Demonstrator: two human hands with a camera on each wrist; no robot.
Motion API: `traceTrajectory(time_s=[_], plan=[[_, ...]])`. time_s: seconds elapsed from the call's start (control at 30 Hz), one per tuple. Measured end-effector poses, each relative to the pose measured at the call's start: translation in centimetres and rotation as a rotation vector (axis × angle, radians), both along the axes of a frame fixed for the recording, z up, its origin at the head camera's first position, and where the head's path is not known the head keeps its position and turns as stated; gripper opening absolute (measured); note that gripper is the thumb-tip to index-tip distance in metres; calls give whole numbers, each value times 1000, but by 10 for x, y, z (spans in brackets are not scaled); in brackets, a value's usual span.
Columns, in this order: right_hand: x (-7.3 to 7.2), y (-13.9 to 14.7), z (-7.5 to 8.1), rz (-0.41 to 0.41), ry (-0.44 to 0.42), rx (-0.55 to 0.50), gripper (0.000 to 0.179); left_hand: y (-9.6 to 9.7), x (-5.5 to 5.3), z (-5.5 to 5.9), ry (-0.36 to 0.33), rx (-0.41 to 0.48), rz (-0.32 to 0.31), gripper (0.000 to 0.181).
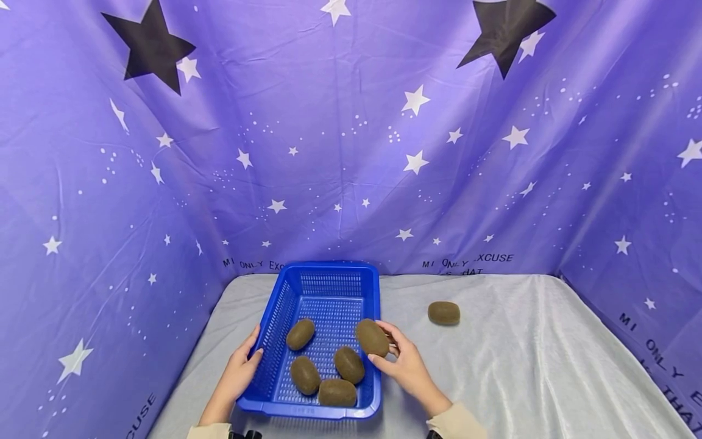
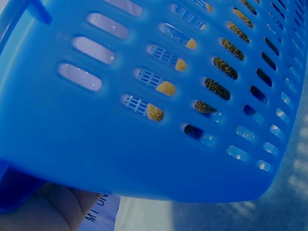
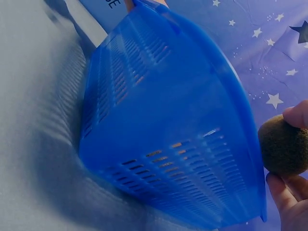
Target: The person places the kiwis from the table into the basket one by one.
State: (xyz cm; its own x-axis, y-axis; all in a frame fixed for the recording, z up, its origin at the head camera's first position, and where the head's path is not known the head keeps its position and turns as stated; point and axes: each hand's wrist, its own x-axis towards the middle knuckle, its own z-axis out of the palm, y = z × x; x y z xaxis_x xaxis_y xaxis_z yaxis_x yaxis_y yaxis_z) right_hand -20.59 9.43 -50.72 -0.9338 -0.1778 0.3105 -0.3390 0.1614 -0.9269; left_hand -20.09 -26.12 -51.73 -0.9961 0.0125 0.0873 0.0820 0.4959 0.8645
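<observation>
A blue plastic basket (image 1: 298,409) with slotted walls stands on the cloth-covered table. My left hand (image 1: 237,372) grips its left rim, the thumb lying over the edge. In the left wrist view that hand shows only partly, under the rim. A brown, fuzzy kiwifruit (image 1: 372,337) is pinched between the thumb and fingers of my right hand (image 1: 410,367), just over the basket's right rim. Several kiwifruits (image 1: 304,375) lie inside, mostly toward the near end. The right wrist view shows the held kiwifruit (image 3: 284,145) beside the rim, cut off by the frame's edge.
One more kiwifruit (image 1: 444,313) lies on the grey cloth (image 1: 510,360) to the right of the basket. Purple star-printed curtains (image 1: 340,152) rise behind the table and along both sides, close to the basket's far end.
</observation>
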Motion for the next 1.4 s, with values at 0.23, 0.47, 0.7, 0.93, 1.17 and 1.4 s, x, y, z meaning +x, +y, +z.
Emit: traceTrajectory(time_s=[0.23,0.47,0.7,0.93,1.17,1.4], plan=[[2,-7,1,6,43,44,62,0,0,0,6,2,-1,56],[14,-15,22,24,142,62,39,-1,0,-3,2,0,7,55],[11,-13,11,30,140,35,30,-1,0,-4,14,-19,6,55],[16,-7,21,3,224,-30,27,-2,-1,-4,15,-8,3,55],[12,8,14,-85,227,21,29,0,0,-2,7,-2,8,55],[5,26,11,-197,275,120,29,1,0,-1,10,-3,5,55]])
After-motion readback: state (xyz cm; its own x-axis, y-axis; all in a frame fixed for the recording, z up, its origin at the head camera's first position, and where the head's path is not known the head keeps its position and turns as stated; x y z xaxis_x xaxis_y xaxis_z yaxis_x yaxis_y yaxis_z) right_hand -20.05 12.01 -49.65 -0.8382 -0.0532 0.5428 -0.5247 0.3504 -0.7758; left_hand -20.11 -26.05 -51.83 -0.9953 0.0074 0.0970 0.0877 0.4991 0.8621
